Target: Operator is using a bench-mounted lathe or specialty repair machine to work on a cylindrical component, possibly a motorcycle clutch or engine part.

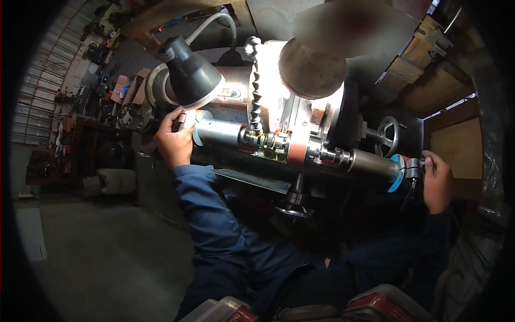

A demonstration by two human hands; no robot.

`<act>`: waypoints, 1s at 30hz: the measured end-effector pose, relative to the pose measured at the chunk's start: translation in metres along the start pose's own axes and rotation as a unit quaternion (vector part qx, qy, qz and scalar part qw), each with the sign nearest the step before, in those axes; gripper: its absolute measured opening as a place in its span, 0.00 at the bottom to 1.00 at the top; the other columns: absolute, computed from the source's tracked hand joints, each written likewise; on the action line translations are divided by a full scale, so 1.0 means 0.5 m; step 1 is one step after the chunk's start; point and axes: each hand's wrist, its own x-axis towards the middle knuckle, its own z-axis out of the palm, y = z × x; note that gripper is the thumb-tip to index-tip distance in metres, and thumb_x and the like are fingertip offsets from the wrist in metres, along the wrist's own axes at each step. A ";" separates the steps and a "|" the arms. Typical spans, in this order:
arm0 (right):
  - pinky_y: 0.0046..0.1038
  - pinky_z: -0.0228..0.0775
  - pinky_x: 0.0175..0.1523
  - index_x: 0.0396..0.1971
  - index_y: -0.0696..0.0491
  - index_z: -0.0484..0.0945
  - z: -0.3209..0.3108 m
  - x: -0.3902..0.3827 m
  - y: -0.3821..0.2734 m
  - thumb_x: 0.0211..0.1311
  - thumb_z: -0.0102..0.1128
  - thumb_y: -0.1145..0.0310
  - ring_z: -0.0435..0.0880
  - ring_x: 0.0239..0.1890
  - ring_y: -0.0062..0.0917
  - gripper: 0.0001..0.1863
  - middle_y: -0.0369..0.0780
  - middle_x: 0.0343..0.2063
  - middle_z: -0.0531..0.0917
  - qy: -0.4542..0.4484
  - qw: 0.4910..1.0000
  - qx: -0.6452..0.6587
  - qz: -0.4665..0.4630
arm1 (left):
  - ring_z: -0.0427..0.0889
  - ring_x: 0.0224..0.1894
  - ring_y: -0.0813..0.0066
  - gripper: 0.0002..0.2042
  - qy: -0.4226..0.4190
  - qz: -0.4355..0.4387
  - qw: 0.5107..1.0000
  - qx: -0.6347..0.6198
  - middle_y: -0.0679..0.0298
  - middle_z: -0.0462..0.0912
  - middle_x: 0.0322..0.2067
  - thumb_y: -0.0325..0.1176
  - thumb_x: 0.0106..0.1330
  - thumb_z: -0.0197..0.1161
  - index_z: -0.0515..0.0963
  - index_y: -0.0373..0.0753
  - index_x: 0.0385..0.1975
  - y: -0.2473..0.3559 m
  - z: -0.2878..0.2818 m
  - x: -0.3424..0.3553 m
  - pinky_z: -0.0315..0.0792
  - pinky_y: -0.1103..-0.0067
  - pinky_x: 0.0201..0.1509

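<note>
Two grey cylinders [221, 132] flank metal shaft [338, 156] along front edge of machine [235, 76] | left hand [177, 139]: curled beside left cylinder's outer end, grip unclear | right hand [438, 181]: curled at right-end clamp [412, 168], grip unclear

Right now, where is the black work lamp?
In the head view, the black work lamp shows in the upper part, left of centre, just above the left hand in the picture and left of the black segmented hose.
</note>
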 end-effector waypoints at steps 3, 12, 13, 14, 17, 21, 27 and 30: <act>0.29 0.72 0.41 0.36 0.58 0.82 0.001 0.061 0.009 0.63 0.49 0.65 0.84 0.34 0.33 0.14 0.45 0.31 0.84 -0.114 0.992 -0.010 0.052 | 0.80 0.35 0.80 0.13 0.017 -0.005 1.000 0.021 0.63 0.84 0.31 0.30 0.52 0.74 0.81 0.32 0.35 0.013 0.003 -0.003 0.75 0.82 0.42; 0.34 0.72 0.44 0.45 0.58 0.77 0.008 0.001 -0.005 0.61 0.50 0.68 0.82 0.38 0.42 0.15 0.51 0.34 0.82 0.042 0.997 -0.044 -0.037 | 0.81 0.32 0.82 0.12 0.014 0.028 0.999 0.017 0.61 0.85 0.30 0.30 0.53 0.72 0.82 0.32 0.35 0.058 -0.002 -0.010 0.75 0.82 0.39; 0.36 0.72 0.45 0.49 0.56 0.75 0.016 -0.022 -0.001 0.61 0.50 0.70 0.82 0.40 0.44 0.17 0.52 0.36 0.82 0.109 0.990 -0.051 -0.068 | 0.81 0.32 0.82 0.12 0.028 0.030 0.999 0.019 0.61 0.85 0.30 0.30 0.53 0.72 0.82 0.32 0.35 0.058 -0.003 -0.010 0.75 0.82 0.39; 0.37 0.68 0.52 0.54 0.56 0.70 0.018 -0.051 0.004 0.62 0.50 0.71 0.79 0.47 0.43 0.19 0.52 0.45 0.78 0.095 0.995 -0.009 -0.015 | 0.81 0.32 0.82 0.12 0.023 0.034 0.999 0.028 0.61 0.85 0.29 0.30 0.53 0.72 0.82 0.32 0.35 0.057 -0.005 -0.010 0.75 0.82 0.38; 0.41 0.59 0.59 0.55 0.59 0.68 0.062 -0.105 0.006 0.66 0.48 0.68 0.71 0.55 0.43 0.20 0.52 0.52 0.72 0.274 0.952 -0.070 -0.121 | 0.81 0.31 0.82 0.12 0.024 0.038 0.998 0.034 0.60 0.85 0.29 0.30 0.52 0.73 0.82 0.33 0.35 0.052 -0.008 -0.009 0.75 0.81 0.37; 0.43 0.53 0.63 0.62 0.58 0.62 0.142 -0.154 -0.008 0.71 0.32 0.48 0.66 0.59 0.44 0.32 0.54 0.59 0.63 0.357 0.933 0.006 -0.053 | 0.81 0.31 0.81 0.13 0.022 0.033 0.999 0.011 0.59 0.85 0.29 0.30 0.51 0.74 0.82 0.33 0.35 0.047 -0.009 -0.005 0.75 0.81 0.37; 0.34 0.63 0.60 0.56 0.62 0.67 0.109 -0.111 0.011 0.73 0.39 0.58 0.74 0.55 0.41 0.24 0.54 0.51 0.75 0.289 0.953 0.076 -0.041 | 0.82 0.32 0.79 0.14 0.010 0.026 1.000 0.000 0.59 0.85 0.30 0.30 0.49 0.74 0.82 0.33 0.35 0.047 -0.012 -0.007 0.76 0.80 0.38; 0.29 0.66 0.56 0.50 0.63 0.73 0.060 -0.072 0.013 0.70 0.45 0.67 0.77 0.50 0.32 0.16 0.47 0.47 0.79 0.140 0.983 0.121 -0.017 | 0.83 0.33 0.79 0.14 0.011 0.029 0.999 -0.007 0.59 0.85 0.30 0.29 0.49 0.74 0.82 0.33 0.35 0.046 -0.011 -0.007 0.76 0.80 0.38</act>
